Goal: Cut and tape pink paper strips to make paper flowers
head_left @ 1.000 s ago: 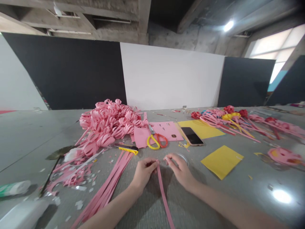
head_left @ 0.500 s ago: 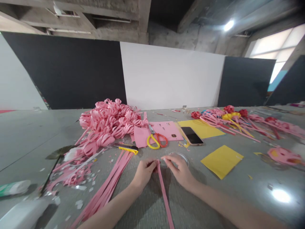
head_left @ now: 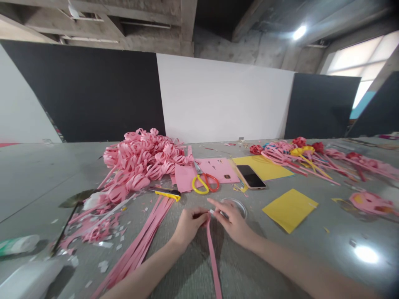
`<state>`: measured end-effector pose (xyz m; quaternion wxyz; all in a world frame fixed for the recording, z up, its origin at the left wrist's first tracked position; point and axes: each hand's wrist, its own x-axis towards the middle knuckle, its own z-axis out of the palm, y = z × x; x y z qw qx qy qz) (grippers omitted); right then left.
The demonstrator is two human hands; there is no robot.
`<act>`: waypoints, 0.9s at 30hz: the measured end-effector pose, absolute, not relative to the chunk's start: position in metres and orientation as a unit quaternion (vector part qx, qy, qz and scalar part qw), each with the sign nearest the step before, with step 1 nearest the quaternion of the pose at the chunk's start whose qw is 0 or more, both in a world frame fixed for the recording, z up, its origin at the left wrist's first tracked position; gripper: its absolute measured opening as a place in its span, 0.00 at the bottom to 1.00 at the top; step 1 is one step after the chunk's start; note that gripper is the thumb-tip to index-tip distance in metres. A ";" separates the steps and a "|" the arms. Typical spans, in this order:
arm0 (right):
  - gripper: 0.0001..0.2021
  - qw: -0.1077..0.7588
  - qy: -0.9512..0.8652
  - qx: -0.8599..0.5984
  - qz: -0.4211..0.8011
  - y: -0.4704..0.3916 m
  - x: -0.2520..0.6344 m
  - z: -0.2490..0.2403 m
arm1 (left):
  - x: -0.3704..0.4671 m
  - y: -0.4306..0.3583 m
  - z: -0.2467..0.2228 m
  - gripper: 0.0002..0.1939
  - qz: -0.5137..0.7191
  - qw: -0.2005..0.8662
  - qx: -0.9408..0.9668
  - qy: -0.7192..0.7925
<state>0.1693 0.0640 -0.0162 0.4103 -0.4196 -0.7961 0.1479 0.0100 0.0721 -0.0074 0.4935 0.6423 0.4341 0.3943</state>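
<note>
Closely, left fingers (head_left: 202,214) pinch a flat pink paper strip (head_left: 212,251); right fingers (head_left: 217,203), index spread, touch a white scrap (head_left: 212,211).

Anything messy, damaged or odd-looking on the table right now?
Mostly litter: white scraps and curled pink trimmings lie scattered on the left side, looking untidy. The scissors have mismatched handles, one yellow, one orange-red. No spill or obvious damage shows.
</note>
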 end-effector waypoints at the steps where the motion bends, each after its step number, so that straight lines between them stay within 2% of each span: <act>1: 0.17 0.405 -0.798 -0.420 0.148 0.064 0.169 -0.017 | 0.010 0.072 -0.008 0.09 0.394 0.492 0.644 0.433; 12: 0.21 0.363 -0.809 -0.435 0.155 0.063 0.166 -0.014 | 0.010 0.073 -0.010 0.09 0.386 0.475 0.666 0.426; 27: 0.20 0.361 -0.810 -0.441 0.137 0.064 0.167 -0.018 | 0.009 0.072 -0.011 0.09 0.376 0.477 0.673 0.423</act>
